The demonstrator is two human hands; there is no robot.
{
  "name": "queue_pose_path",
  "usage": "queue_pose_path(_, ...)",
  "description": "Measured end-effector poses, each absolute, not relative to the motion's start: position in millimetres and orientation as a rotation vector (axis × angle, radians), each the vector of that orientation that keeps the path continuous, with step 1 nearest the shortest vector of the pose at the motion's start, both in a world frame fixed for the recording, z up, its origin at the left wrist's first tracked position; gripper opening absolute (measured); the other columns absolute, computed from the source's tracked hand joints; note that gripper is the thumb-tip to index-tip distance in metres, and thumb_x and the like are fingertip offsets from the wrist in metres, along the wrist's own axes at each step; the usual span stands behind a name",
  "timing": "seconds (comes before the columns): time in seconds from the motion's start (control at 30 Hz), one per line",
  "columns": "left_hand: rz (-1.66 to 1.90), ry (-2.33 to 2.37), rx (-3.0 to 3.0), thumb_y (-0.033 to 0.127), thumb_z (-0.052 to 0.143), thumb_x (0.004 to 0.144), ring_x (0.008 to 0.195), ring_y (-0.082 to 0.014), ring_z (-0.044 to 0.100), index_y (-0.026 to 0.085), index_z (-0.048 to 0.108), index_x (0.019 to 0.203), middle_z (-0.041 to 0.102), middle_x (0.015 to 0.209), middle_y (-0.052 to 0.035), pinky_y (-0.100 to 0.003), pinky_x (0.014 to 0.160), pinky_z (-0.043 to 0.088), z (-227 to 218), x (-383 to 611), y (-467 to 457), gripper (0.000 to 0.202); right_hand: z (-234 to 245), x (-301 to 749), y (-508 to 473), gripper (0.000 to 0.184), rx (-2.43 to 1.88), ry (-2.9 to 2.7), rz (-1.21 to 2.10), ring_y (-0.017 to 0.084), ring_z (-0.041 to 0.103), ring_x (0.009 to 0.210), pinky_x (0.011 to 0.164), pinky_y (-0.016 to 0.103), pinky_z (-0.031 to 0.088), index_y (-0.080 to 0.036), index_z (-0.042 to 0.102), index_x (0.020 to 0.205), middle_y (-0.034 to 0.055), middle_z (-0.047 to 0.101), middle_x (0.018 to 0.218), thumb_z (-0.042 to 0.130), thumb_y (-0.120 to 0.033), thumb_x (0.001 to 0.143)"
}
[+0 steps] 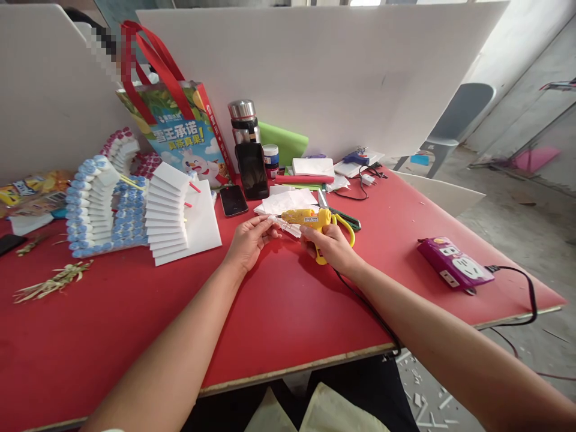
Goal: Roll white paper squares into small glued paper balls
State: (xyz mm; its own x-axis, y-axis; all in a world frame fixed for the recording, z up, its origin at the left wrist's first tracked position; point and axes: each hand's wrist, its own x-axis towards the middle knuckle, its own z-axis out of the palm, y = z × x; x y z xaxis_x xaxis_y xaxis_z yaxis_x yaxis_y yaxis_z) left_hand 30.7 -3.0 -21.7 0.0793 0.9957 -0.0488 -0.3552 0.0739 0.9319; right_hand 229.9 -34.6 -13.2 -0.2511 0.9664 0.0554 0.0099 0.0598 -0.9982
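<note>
My right hand point(333, 245) is closed around the handle of a yellow hot glue gun point(299, 216), whose nozzle points left toward my other hand. With fingers pinched, my left hand point(248, 243) holds a small white pleated paper piece point(288, 227) by its left end, just under the nozzle. The paper's right end lies close to my right thumb; whether that thumb touches it I cannot tell. A black cord point(366, 306) runs from the gun over the table's front edge. Just behind the gun lie scissors point(345, 227) with a yellow handle and a dark green tool point(348, 219).
White fanned structures point(166, 216), some with blue tips point(90, 204), stand left. Behind are a printed bag point(184, 138), a thermos point(243, 120), two phones point(252, 171) and white papers point(288, 200). A purple power strip point(456, 264) sits right on the red table point(270, 324).
</note>
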Motion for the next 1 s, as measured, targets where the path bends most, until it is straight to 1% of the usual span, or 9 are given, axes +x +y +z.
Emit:
queue_pose_path(0.17,1.252,0.903,0.947,0.030,0.083,0.071,0.063,-0.0099,0.061,0.010,0.075,0.092,0.070,0.078,-0.0055,-0.028,0.074,0.055,-23.8,29.5,-2.3,0.031,-11.1,230.5,-35.5,0.046,-1.073,-1.466,1.314,0.008,0.042,0.045,0.047,0.024,0.032,-0.016,0.055,0.062,-0.0018,0.049,0.049,0.055,-0.053,0.090)
queue_pose_path(0.47,1.241,0.919,0.965,0.032,0.084,0.070,0.062,-0.0096,0.060,0.010,0.074,0.091,0.069,0.078,-0.0046,-0.029,0.074,0.055,-21.3,30.7,-4.6,0.032,-6.9,231.2,-38.6,0.049,-1.073,-1.500,1.312,0.008,0.041,0.045,0.048,0.024,0.032,-0.017,0.053,0.057,-0.0012,0.048,0.047,0.054,-0.052,0.091)
queue_pose_path(0.63,1.231,0.918,0.976,0.031,0.085,0.070,0.062,-0.0095,0.060,0.010,0.075,0.090,0.069,0.078,-0.0045,-0.029,0.073,0.055,-21.7,30.9,-3.6,0.031,-8.3,231.0,-37.8,0.050,-1.040,-1.513,1.306,0.008,0.042,0.046,0.049,0.024,0.033,-0.017,0.052,0.057,-0.0012,0.049,0.048,0.052,-0.053,0.092)
queue_pose_path(1.0,1.262,0.886,0.954,0.031,0.084,0.071,0.062,-0.0095,0.061,0.011,0.075,0.092,0.071,0.079,-0.0056,-0.029,0.075,0.055,-21.6,29.3,-3.7,0.030,-7.7,230.0,-37.9,0.049,-1.084,-1.488,1.302,0.009,0.042,0.046,0.049,0.025,0.033,-0.017,0.052,0.058,-0.0010,0.049,0.048,0.054,-0.054,0.091)
